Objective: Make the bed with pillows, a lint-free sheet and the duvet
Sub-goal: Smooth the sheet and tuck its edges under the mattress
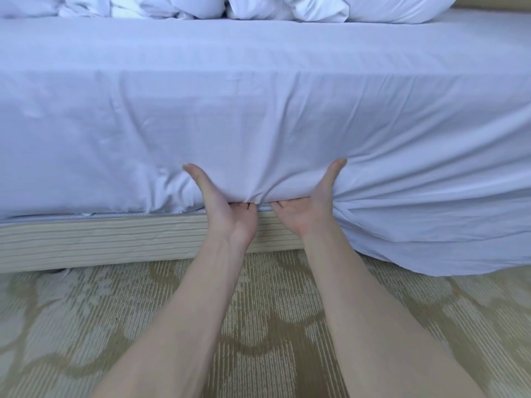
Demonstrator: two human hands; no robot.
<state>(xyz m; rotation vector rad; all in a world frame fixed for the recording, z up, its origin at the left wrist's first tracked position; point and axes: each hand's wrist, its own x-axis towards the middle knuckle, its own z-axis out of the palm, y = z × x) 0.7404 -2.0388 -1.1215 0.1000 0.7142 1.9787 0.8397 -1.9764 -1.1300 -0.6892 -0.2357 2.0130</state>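
Sheet (258, 110) hem covers left hand (230, 216), right hand (307, 211); fingers hidden, grip unclear.

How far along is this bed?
Done: sheet spread over the top, tucked on the left. In hand: left hand and right hand push its edge under the mattress. Left: the loose stretch hanging right, then duvet and pillows, heaped at the far side.

Matt white cloth sheet (258, 110), smooth with fine creases, fills the centre of the frame. Below it at left runs a pale bed base (115, 239) of grained, matt wood. Ribbed, patterned beige carpet (258, 326) covers the lower frame. Soft, crumpled white bedding (172, 7) lies along the top.
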